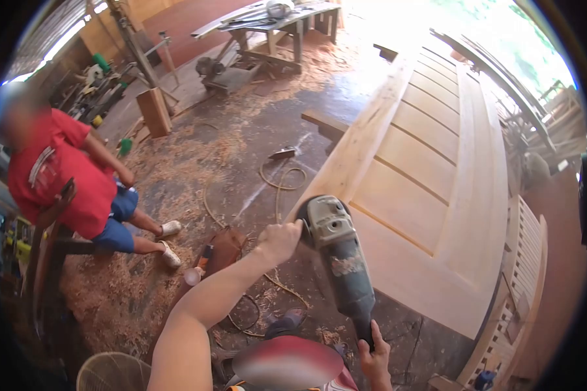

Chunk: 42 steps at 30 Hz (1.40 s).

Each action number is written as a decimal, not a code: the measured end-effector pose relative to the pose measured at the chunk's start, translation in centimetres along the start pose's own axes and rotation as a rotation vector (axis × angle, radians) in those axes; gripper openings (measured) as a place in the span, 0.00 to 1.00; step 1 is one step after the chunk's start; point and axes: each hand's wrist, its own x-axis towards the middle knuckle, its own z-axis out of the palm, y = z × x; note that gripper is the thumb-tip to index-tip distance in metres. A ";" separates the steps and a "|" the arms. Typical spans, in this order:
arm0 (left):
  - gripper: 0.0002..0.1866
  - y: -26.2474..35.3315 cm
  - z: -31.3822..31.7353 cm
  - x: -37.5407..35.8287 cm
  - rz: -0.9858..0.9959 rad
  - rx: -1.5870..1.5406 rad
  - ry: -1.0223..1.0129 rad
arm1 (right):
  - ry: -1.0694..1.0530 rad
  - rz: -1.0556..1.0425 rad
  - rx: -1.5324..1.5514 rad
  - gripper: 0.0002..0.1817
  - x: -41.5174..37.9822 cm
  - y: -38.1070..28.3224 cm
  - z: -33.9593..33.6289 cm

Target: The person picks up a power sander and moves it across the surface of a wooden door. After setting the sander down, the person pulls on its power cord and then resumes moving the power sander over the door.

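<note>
A large grey angle grinder (341, 264) is held in both my hands, its head over the near left edge of a pale wooden door panel (411, 169). My left hand (282, 242) is closed at the left side of the grinder's head, beside its dark round disc (304, 212). Around the rear end of the body, lower down, wraps my right hand (375, 357). Grooves cross the panel's middle section, and a plain wide board (352, 156) runs along its left side.
A person in a red shirt (68, 173) stands at the left. Wood shavings and a looping yellow cord (284, 189) lie on the floor. A workbench (300, 32) stands at the back. Slatted woodwork (518, 260) leans at the right, and a round woven seat back (114, 373) sits at lower left.
</note>
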 end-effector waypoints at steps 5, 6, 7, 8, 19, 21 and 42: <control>0.07 -0.7 0.1 5.3 0.105 -0.024 0.047 | 0.086 0.028 0.001 0.31 2.9 -2.4 0.6; 0.07 0.2 -0.5 5.4 0.120 -0.010 0.040 | 0.099 0.040 -0.001 0.31 2.6 -2.1 0.3; 0.06 1.0 -0.8 5.6 0.132 0.008 0.036 | 0.111 0.048 0.000 0.31 2.6 -1.7 0.0; 0.06 1.7 0.0 5.8 0.140 -0.091 0.008 | 0.144 0.021 0.003 0.32 2.1 -0.8 -0.3; 0.07 15.8 0.3 5.5 0.350 -0.202 -0.069 | 0.342 0.182 0.093 0.32 -8.3 7.8 -5.9; 0.08 17.8 0.3 5.5 0.370 -0.217 -0.089 | 0.335 0.207 0.089 0.31 -8.9 8.1 -7.3; 0.21 57.1 5.9 5.5 0.803 -0.583 -0.060 | 0.577 0.252 -0.174 0.30 -17.0 18.8 -24.4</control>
